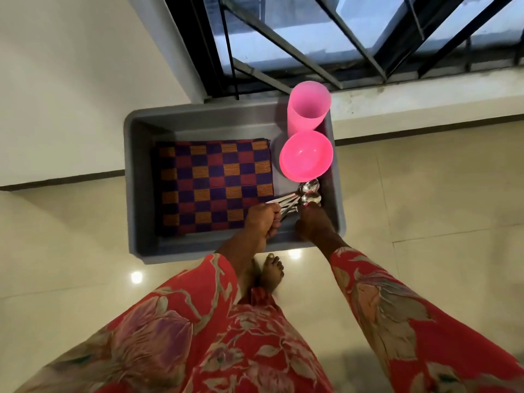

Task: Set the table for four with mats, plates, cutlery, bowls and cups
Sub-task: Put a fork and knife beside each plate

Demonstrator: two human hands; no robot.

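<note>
A grey plastic tub (141,177) stands on the floor below me. Inside it lies a stack of checked purple, red and orange mats (212,182) on the left. Pink bowls (305,158) sit stacked at the right, with pink cups (308,109) stacked behind them. A bundle of steel spoons (307,191) lies in the tub's near right corner. My left hand (262,219) grips the spoon handles. My right hand (313,224) reaches down beside the spoon bowls, fingers touching them; its grip is hidden.
The tub sits on glossy cream floor tiles (425,194) against a white wall (71,80) and a low sill under a barred window (340,38). My bare foot (272,272) stands just in front of the tub.
</note>
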